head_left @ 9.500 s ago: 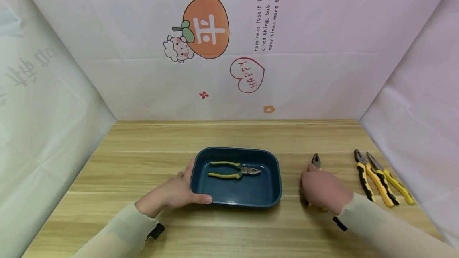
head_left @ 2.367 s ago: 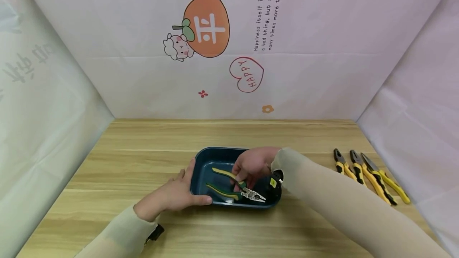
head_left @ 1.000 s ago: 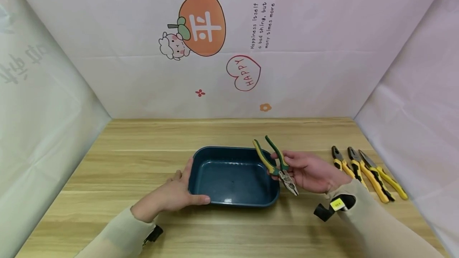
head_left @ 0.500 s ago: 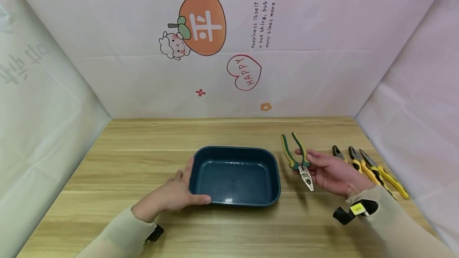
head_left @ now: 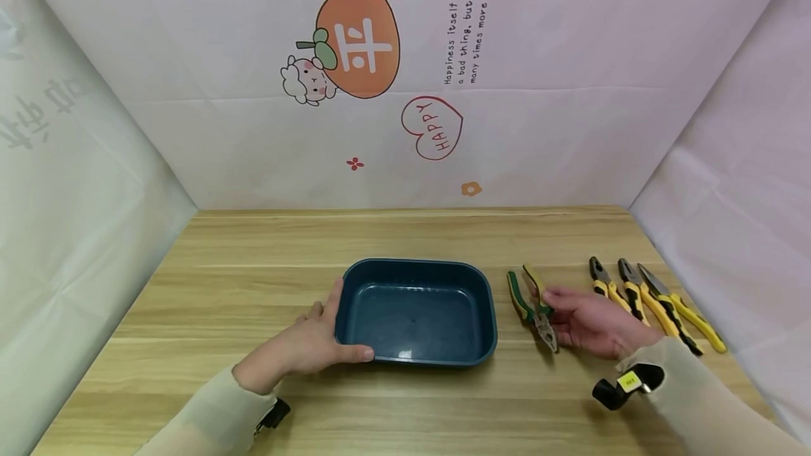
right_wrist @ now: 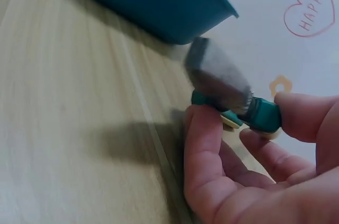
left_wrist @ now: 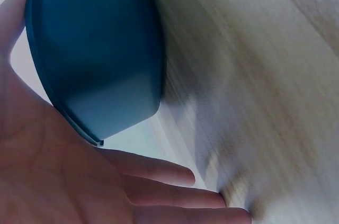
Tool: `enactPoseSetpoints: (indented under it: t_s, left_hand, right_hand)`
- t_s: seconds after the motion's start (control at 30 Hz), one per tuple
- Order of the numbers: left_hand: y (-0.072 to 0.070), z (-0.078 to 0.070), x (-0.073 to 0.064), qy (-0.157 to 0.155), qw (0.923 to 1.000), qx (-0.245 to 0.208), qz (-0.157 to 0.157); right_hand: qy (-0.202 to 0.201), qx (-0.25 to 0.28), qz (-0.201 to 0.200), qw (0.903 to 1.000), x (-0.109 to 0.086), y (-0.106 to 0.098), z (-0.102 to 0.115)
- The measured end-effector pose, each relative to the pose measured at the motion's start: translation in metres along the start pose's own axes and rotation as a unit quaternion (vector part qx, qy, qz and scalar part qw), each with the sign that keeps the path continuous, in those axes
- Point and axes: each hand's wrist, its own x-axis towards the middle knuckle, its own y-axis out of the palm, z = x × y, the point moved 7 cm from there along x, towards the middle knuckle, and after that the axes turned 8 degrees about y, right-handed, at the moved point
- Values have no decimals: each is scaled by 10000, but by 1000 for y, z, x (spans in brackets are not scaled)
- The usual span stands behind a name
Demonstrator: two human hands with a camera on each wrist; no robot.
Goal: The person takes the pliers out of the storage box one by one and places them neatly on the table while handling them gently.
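Observation:
Combination pliers with green and yellow handles (head_left: 524, 301) are in my right hand (head_left: 595, 322), just right of the dark blue plastic box (head_left: 415, 362). Their handles are spread and point away from me, with the metal head (right_wrist: 220, 73) towards me. In the right wrist view, thumb and fingers pinch them near the pivot, apparently just above the table. My left hand (head_left: 304, 343) rests against the box's left end, its thumb along the near rim. The fingers look straight in the left wrist view, touching the box wall (left_wrist: 100, 49). Nothing lies inside the box.
At the right stand side by side two yellow-and-black pliers (head_left: 598, 273) (head_left: 632, 287) and long-nose pliers (head_left: 687, 315), heads pointing away. White printed sheets (head_left: 538, 139) enclose the wooden table (head_left: 272, 245) at the back and both sides.
My right hand has set one yellow-and-black pair beside the others, lifted the green-handled pliers out of the box, carried them right and lowered them. My left hand has stayed at the box.

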Motion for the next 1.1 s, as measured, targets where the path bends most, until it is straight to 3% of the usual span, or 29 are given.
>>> enactPoseSetpoints:
  t_s: [0.1,0.2,0.4,0.5,0.57,0.67,0.73,0.8,0.83,0.93,1.1]
  left_hand:
    - [0,0,0,-10,10000,-13,10]
    - [1,1,1,9,10000,-19,9]
    - [1,3,2,-11,10000,-17,-6]
    - [1,3,2,-14,10000,-35,-1]
    - [1,2,2,-3,10000,-40,4]
    - [1,2,1,-11,10000,-76,4]
    - [1,3,1,-29,10000,-84,6]
    - [1,3,1,-41,10000,-79,6]
    - [1,4,1,-44,10000,-72,3]
    - [2,4,1,-50,10000,-64,18]
    - [2,3,1,-37,10000,-58,44]
  right_hand:
    - [-16,-612,-474,9970,1,0,-2]
    - [-108,-1260,-979,9871,1,1,-1]
    - [-319,-2618,-1771,9482,0,5,8]
    - [-337,-3480,-1925,9169,-3,13,15]
    - [-358,-4266,-2016,8810,-5,20,22]
    - [-434,-5413,-2172,8112,-7,35,31]
    - [-494,-5927,-2272,7711,-7,45,35]
    - [-537,-6187,-2327,7484,-4,53,36]
    - [-554,-6275,-2336,7407,-2,57,36]
    - [-537,-6423,-2299,7292,3,63,32]
    - [-468,-6619,-2175,7158,7,64,33]
